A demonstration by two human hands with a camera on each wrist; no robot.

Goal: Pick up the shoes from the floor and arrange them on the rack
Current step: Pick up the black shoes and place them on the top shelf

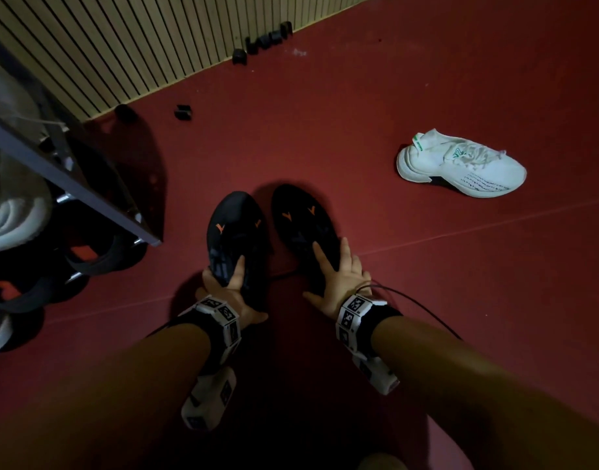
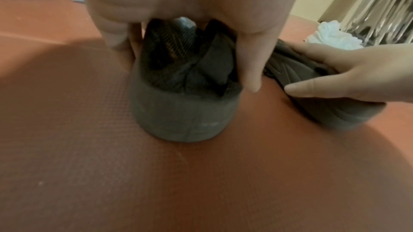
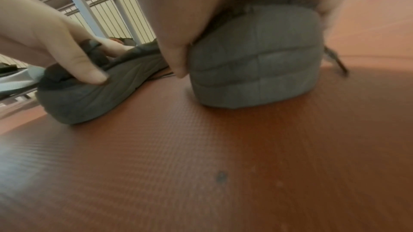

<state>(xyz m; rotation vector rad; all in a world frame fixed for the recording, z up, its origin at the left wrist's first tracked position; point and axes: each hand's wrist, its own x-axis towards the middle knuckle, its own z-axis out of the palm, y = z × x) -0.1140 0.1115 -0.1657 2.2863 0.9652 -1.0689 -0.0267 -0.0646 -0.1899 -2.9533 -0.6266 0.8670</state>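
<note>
At nine o'clock stands the grey metal shoe rack (image 1: 71, 179), its rungs already carrying dark and pale shoes, close enough to reach from here. Next, toward six o'clock, the left hand (image 1: 228, 283) has its grip clamped on the heel end of the left black sneaker with orange marks (image 1: 235, 228), fingers dipped into the collar, probably for a secure lift. Just beside it, the right hand (image 1: 338, 279) grasps the matching right black sneaker (image 1: 303, 222) the same way, thumb along its inner side; both soles rest on the red textured floor (image 1: 359, 79). Well apart at two o'clock lies a white knit running shoe (image 1: 461, 166), seemingly awaiting its turn.
</note>
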